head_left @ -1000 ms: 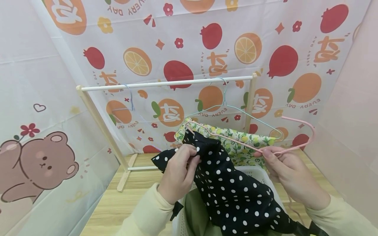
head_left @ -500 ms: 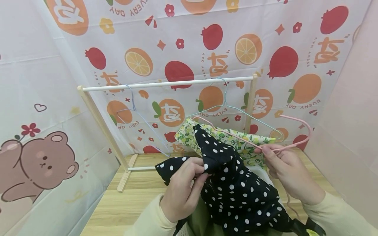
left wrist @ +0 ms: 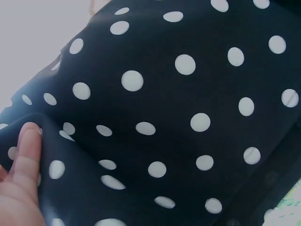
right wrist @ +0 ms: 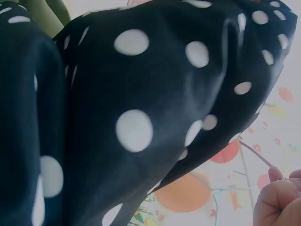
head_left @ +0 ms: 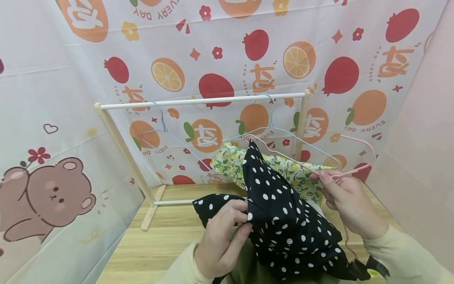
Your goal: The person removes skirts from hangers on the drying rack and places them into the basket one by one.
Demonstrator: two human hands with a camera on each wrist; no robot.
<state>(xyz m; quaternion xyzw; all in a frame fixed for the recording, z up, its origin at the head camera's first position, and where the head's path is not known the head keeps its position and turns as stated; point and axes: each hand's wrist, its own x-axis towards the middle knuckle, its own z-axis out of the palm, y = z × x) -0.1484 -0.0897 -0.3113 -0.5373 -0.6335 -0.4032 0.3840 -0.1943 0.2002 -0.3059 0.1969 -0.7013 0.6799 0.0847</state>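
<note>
My left hand [head_left: 221,238] pinches the edge of a black garment [head_left: 283,228] with white polka dots, thumb against curled fingers. The left wrist view shows its fingers [left wrist: 28,165] pressed into a fold of the dotted cloth [left wrist: 160,108]. My right hand [head_left: 349,197] grips a pink hanger [head_left: 373,156] near the base of its hook, which points right. The hanger's far arm slopes up leftward, its end right at the raised pointed corner of the dotted garment. In the right wrist view, the cloth [right wrist: 164,84] fills most of the picture, with my right hand [right wrist: 280,202] low right.
Behind stands a rack with a white rail [head_left: 198,101]. On it hang an empty blue-violet hanger [head_left: 163,118] and a light-blue hanger [head_left: 271,114] with a lemon-print garment [head_left: 230,161]. Green cloth [head_left: 244,262] lies under the dotted garment, on a wooden tabletop [head_left: 131,252].
My left hand has moved down and slightly right with the dotted cloth. The garment's corner has risen to the pink hanger's end, which has shifted right and up. My right hand keeps its grip.
</note>
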